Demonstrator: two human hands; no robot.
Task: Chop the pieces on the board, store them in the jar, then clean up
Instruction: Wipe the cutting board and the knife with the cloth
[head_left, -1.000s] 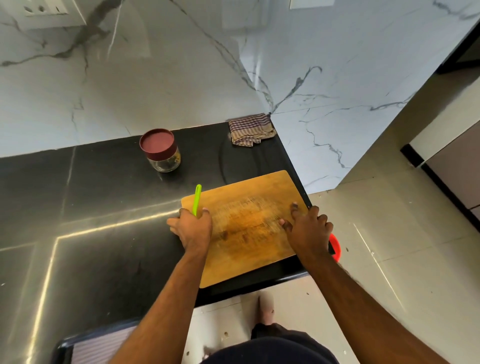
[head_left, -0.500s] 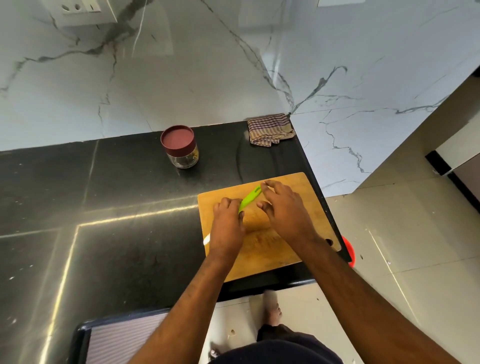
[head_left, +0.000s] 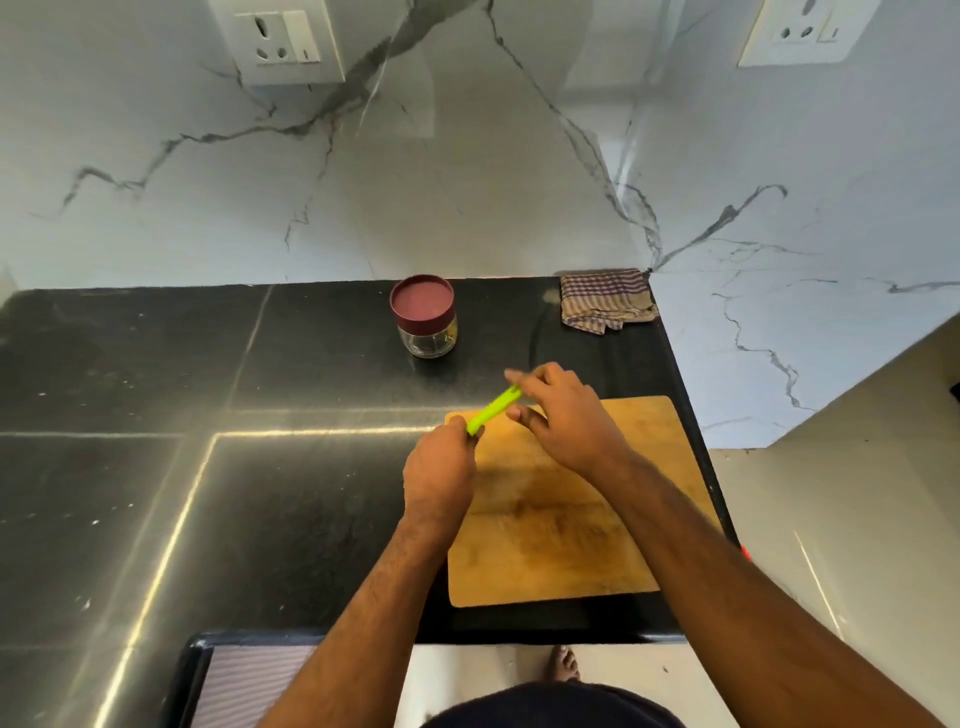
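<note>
A wooden cutting board (head_left: 571, 525) lies on the black counter (head_left: 208, 493) near its right edge, and its surface shows only stains. My left hand (head_left: 441, 467) grips the lower end of a green-handled knife (head_left: 491, 410) over the board's far left corner. The handle slants up to the right, where my right hand (head_left: 566, 415) pinches its far end. The blade is hidden under my left hand. A glass jar (head_left: 423, 319) with a maroon lid on it stands behind the board. I cannot make out its contents.
A checked cloth (head_left: 605, 299) lies crumpled in the counter's back right corner against the marble wall. A dark tray (head_left: 249, 680) with a striped mat sits at the front left edge. The counter drops off to the floor just right of the board.
My left hand lifted the knife from the board's left edge. My right hand left the board's right side, came across and took the handle's far end. The view shifted left.
</note>
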